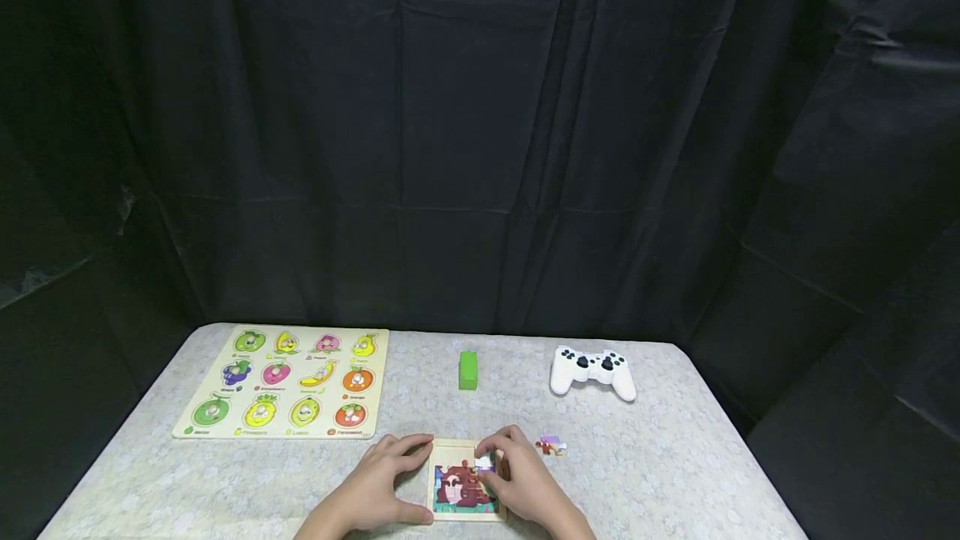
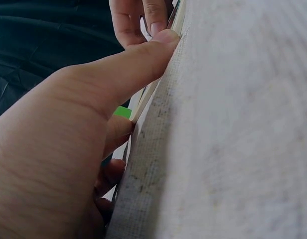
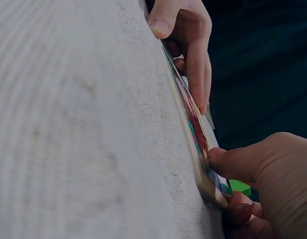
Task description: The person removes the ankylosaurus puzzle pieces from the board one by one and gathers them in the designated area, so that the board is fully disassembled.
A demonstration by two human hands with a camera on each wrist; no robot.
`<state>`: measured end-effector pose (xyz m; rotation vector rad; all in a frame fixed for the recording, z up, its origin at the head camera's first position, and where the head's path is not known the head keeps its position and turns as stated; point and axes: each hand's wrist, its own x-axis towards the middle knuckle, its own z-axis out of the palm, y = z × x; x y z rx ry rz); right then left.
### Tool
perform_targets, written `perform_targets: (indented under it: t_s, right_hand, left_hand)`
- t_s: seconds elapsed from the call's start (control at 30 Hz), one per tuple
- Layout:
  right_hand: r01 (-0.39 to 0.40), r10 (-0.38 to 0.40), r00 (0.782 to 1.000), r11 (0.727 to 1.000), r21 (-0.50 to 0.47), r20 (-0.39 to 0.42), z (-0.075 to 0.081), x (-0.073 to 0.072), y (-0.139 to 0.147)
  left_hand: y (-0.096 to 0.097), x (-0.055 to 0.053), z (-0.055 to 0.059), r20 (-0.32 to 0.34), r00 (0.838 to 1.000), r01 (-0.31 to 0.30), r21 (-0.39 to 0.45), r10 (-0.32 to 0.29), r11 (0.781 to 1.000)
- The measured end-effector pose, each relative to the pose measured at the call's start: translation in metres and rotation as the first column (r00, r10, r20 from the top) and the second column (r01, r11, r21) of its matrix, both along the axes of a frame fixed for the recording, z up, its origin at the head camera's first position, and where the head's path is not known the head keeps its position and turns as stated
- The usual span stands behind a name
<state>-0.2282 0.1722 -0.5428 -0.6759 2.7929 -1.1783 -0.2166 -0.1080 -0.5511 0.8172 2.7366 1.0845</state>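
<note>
Wooden puzzle tray [image 1: 453,453] on the worktop [image 1: 675,457], probably light and stiff; best held by its edges.
Left hand [image 1: 377,483] spread against its left side; right hand [image 1: 527,480] pinches a small, likely slick piece [image 1: 483,463].

black creased drapes [image 1: 465,140], back and sides | pale floral tabletop [image 1: 660,465] | faint sheen, right

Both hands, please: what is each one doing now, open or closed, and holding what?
Left hand: open, touching the left edge of the wooden frame.
Right hand: closed, pinching a puzzle piece.
</note>
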Motion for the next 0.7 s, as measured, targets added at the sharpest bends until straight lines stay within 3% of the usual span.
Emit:
perform_targets:
  t_s: [0.13,0.7]
  right_hand:
    - [0.022,-0.022,0.999,1.0,0.014,-0.046,-0.001,0.0002,0.0007]
    - [-0.009,0.009,0.999,1.0,-0.009,-0.049,0.0024,-0.001,0.0055]
  left_hand:
    - [0.0,0.0003,0.0004,0.005,1.0,0.002,0.0,-0.002,1.0]
    - [-0.001,-0.0007,-0.0011,0.014,1.0,-0.001,0.0,0.001,1.0]
